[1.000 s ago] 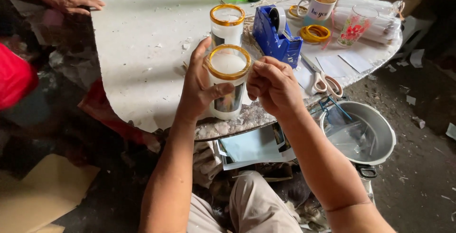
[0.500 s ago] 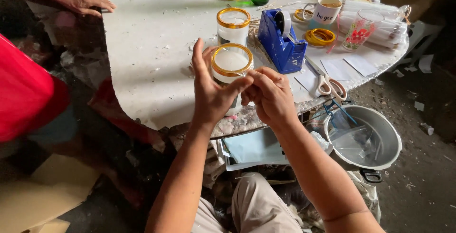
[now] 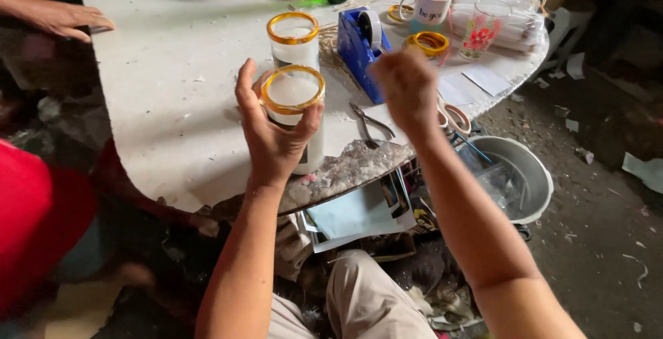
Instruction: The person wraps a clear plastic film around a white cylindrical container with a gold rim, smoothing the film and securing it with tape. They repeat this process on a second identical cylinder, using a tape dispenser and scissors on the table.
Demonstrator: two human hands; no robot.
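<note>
L hand point(image 3: 273, 139) w/ grip clamped round a clear glass w/ gold rim point(image 3: 293, 108), held upright at near edge of the white surface point(image 3: 173, 90), just in front of a 2nd gold-rimmed glass point(image 3: 293, 39). R hand point(image 3: 407, 87) blurred, raised over blue tape dispenser point(image 3: 362, 49) & scissors point(image 3: 449, 114); can't tell its grip, nothing seen in it.

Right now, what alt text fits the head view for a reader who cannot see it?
The left hand grips a gold-rimmed jar on a white table; the blurred right hand is raised near a blue tape dispenser. A second jar stands behind.
</note>
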